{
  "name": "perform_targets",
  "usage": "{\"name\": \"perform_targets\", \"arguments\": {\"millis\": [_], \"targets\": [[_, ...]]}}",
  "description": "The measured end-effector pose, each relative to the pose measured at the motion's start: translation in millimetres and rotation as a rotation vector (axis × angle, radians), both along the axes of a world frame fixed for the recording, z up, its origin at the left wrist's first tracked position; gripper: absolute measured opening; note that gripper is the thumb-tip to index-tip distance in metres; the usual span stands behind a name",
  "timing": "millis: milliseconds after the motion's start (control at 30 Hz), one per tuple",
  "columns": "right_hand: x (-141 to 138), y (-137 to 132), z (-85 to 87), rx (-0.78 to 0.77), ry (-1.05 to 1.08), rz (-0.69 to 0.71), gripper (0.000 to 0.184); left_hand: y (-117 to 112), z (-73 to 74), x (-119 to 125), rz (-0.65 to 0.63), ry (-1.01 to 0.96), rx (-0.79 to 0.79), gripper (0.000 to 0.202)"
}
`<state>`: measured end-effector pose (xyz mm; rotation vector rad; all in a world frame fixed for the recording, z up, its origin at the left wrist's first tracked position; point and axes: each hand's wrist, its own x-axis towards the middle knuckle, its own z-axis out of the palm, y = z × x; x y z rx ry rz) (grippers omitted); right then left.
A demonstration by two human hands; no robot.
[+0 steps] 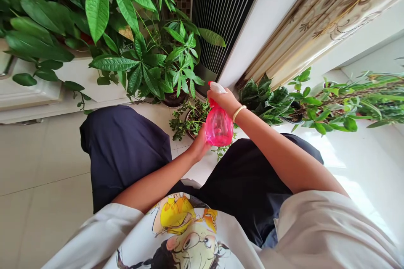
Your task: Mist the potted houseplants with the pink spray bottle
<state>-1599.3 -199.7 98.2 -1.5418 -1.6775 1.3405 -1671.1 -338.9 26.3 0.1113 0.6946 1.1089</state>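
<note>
A clear pink spray bottle point(220, 128) with a white and red spray head is held between my two hands, above the floor and between my knees. My right hand point(226, 100) is wrapped round its neck and spray head. Against the lower left side of the bottle rests my left hand point(200, 143), its fingers partly hidden behind the pink plastic. Just beyond the bottle, a small leafy potted plant point(193, 119) stands on the floor, partly covered by the bottle and my hands.
Tall broad-leaved plants point(142, 59) fill the upper left, beside a white cabinet point(34, 88). A black slatted panel point(225, 8) stands ahead. Right of it hang patterned curtains point(315, 17), with dark-leaved plants point(265, 98) and a long-stemmed plant point(341, 105) below. Pale tiles point(47, 155) cover the floor.
</note>
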Motion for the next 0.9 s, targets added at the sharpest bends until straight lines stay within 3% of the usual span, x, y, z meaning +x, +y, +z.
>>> {"name": "perform_targets", "arguments": {"millis": [167, 267, 467, 600, 733, 900], "targets": [[-1, -4, 0.1, -0.062, -0.021, -0.075, 0.006, -4, -0.8, 2, -0.015, 0.020, 0.025, 0.050], [0, -4, -2.9, -0.037, -0.080, -0.073, 0.013, -5, -2.7, 3, 0.010, 0.012, 0.051, 0.051], [-5, -13, 14.2, -0.089, -0.024, 0.065, 0.016, -9, -1.4, 9, 0.017, -0.028, 0.022, 0.054], [-16, -19, 24.1, -0.092, 0.005, 0.201, 0.014, -17, 7.4, 14, 0.094, -0.058, 0.008, 0.051], [-29, -17, 21.7, -0.048, -0.009, 0.258, 0.019, -18, 14.4, 10, 0.230, -0.040, -0.061, 0.048], [-42, -14, 18.5, -0.002, -0.054, 0.185, 0.027, -12, 15.8, -7, 0.296, -0.015, -0.076, 0.047]]}}
